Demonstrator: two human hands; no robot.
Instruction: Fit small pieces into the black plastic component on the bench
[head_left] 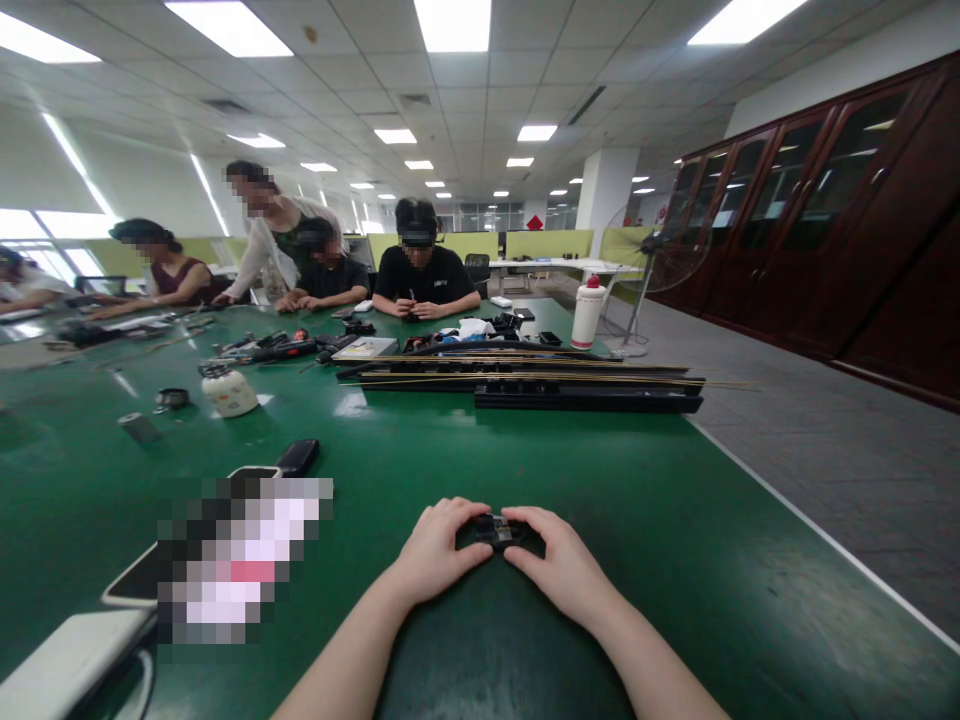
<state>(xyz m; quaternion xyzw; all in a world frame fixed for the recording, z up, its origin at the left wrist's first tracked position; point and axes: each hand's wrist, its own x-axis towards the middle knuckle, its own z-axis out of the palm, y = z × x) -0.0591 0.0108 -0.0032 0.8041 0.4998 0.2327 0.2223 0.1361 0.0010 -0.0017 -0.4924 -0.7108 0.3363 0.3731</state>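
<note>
Left hand (441, 545) and right hand (562, 560) cover the ends of a dark part (501, 530), too small to make out! Near left, a pale-rimmed slab (137, 580) vanishes under pixelation, a white case (71, 655) runs out of view; far left, a person (26, 290) is cut off.

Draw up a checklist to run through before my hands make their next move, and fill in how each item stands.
1. Left hand on the small dark part: ok, it grips the left side.
2. Right hand on the part: ok, it grips the right side.
3. Whole part visible: not ok, the hands partly hide it.
4. Part lifted off the green table: cannot tell.
5. Long black bars apart from the hands: ok, they lie farther across the table.
6. White bottle with the red cap upright: ok, it stands beyond the bars.
</note>
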